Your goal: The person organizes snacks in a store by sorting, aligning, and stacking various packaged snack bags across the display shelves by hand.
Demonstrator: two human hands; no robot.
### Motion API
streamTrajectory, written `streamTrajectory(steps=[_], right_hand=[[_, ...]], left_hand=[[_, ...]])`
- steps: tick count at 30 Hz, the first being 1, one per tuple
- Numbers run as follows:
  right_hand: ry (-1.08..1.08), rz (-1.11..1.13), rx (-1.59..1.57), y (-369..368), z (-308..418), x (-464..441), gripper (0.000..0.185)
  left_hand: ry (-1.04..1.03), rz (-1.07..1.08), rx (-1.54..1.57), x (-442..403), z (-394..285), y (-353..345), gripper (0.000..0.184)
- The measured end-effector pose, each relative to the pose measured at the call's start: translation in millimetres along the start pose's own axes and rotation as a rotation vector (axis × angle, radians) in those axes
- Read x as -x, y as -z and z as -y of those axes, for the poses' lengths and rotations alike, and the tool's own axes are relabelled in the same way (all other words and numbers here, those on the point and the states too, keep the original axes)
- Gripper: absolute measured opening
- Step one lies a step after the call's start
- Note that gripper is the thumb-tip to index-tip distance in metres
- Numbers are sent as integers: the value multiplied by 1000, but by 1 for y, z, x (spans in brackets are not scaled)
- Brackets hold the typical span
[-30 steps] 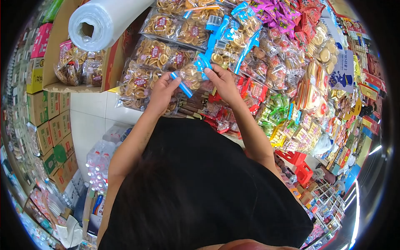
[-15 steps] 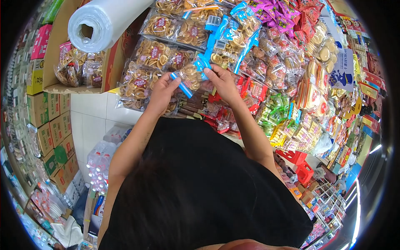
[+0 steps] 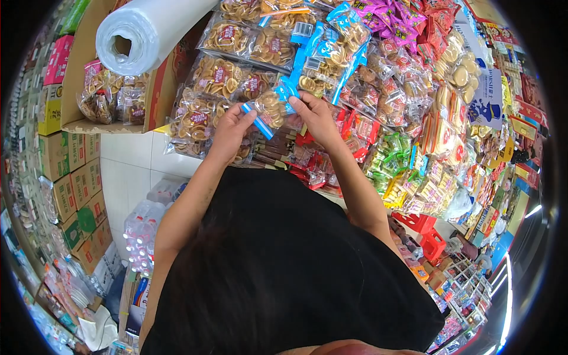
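Observation:
Between my hands is a small clear snack bag (image 3: 271,110) with blue ends and round, tan pieces inside. My left hand (image 3: 232,131) pinches its lower blue edge between thumb and fingers. At the other, blue printed end, my right hand (image 3: 315,118) grips with thumb on top. The bag is held tilted above the display of packed snacks. Under and beyond it lie clear packs of round biscuits (image 3: 220,77) with dark red labels. More blue-trimmed snack bags (image 3: 331,50) rest just past my right hand.
A large plastic film roll (image 3: 145,35) lies across an open cardboard box (image 3: 112,128) at upper left. Purple packets (image 3: 393,23) and green packets (image 3: 389,148) are piled to the right. Bottled water packs (image 3: 142,228) stand on the floor, with a red stool (image 3: 432,244) at right.
My hands and the snack bag stay almost exactly where they were, with the same grip. At the lower left edge, something pale and blurred has shifted slightly.

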State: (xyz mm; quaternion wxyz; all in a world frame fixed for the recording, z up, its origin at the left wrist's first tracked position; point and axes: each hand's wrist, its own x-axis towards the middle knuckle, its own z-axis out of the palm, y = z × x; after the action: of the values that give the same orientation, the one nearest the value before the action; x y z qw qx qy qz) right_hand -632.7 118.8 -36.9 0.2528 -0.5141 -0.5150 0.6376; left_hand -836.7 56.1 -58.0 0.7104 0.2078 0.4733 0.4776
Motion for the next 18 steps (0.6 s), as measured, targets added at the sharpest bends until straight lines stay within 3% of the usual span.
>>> streamTrajectory(steps=[18], right_hand=[[7, 1, 8, -1, 3, 0, 31]], left_hand=[[-2, -2, -22, -1, 0, 1, 15]])
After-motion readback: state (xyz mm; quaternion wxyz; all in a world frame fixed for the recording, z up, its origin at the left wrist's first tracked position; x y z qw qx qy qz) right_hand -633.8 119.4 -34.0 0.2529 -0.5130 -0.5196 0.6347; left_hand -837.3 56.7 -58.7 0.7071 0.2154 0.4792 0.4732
